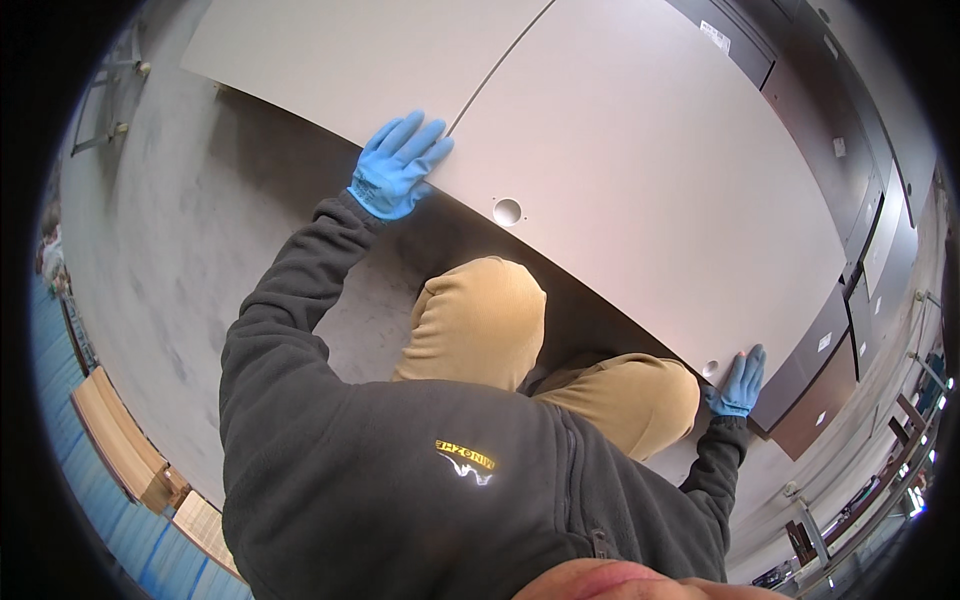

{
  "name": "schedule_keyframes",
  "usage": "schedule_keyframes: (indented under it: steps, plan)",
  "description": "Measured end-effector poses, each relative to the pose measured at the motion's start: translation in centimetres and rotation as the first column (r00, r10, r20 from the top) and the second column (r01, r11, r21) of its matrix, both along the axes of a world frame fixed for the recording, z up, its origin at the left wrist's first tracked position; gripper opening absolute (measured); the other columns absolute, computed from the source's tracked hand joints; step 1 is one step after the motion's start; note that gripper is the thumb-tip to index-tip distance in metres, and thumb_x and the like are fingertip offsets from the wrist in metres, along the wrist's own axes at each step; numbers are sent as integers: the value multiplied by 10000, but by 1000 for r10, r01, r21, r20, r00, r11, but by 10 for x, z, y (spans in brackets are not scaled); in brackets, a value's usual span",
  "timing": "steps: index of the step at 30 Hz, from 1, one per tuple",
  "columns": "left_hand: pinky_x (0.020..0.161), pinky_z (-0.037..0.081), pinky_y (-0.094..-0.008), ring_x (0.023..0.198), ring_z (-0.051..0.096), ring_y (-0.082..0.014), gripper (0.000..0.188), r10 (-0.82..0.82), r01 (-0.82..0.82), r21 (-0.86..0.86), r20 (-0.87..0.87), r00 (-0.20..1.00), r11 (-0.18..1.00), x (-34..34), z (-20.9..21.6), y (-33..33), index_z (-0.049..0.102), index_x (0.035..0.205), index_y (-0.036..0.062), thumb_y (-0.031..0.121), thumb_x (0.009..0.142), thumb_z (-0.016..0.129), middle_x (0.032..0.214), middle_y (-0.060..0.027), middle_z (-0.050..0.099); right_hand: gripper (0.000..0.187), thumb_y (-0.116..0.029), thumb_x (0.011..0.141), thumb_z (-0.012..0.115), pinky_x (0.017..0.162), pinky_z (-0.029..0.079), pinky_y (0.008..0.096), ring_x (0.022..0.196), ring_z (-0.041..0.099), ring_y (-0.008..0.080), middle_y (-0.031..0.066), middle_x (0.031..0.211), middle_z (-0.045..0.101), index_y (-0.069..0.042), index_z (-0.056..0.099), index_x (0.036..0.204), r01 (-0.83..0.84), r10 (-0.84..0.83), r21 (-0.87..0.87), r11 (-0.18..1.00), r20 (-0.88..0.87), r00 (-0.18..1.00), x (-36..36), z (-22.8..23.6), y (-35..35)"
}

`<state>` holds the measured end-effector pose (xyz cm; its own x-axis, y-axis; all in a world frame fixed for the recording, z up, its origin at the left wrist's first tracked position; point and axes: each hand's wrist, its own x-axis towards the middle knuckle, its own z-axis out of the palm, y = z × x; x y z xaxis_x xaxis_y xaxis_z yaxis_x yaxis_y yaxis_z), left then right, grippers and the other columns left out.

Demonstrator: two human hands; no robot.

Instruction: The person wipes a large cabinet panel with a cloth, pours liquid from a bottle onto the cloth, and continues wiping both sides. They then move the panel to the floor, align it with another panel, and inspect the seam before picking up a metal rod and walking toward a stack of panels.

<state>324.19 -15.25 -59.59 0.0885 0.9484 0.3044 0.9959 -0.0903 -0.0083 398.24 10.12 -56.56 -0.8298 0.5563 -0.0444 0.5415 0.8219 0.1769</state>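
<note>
Our left hand (398, 165) lies at the left pale panel (340, 60), our right hand (740, 383) at the right pale panel (650, 170).
We spread the left fingers, grasping nothing, where the seam (500, 66) reaches the near edge; right of them sits a large round hole (507, 211). Our right fingers, also extended and clasping nothing, lie at the corner, just right of a smaller hole (710, 368).

Bright, diffuse, fairly even over the pale panel (650, 160). Deep shadow along its near edge, falling on the grey floor (165, 190). Glint off jacket badge (465, 455). Sharp centrally; strongly bowed, softer, black-vignetted toward rim.
</note>
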Motion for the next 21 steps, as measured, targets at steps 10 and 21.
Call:
schedule_keyframes:
  steps: [10,21]
  plan:
    - [1167,437,-501,1432,519,-365,558,-4,3,30,52,999,1000,2,-1,0,583,1511,155,483,1071,482,1560,-102,554,1011,-829,945,395,1156,385,637,1461,378,584,351,1621,353,-6,402,1532,4,-4,19,1000,-12,1000,1,-3,0]
    - [1140,481,-470,1396,550,-382,601,-71,85,-54,217,974,995,-17,17,2,572,1493,57,407,1006,611,1538,-151,562,1163,-936,885,307,1198,270,673,1517,319,545,332,1653,319,0,364,1574,137,-130,57,989,-111,985,10,-15,-8]
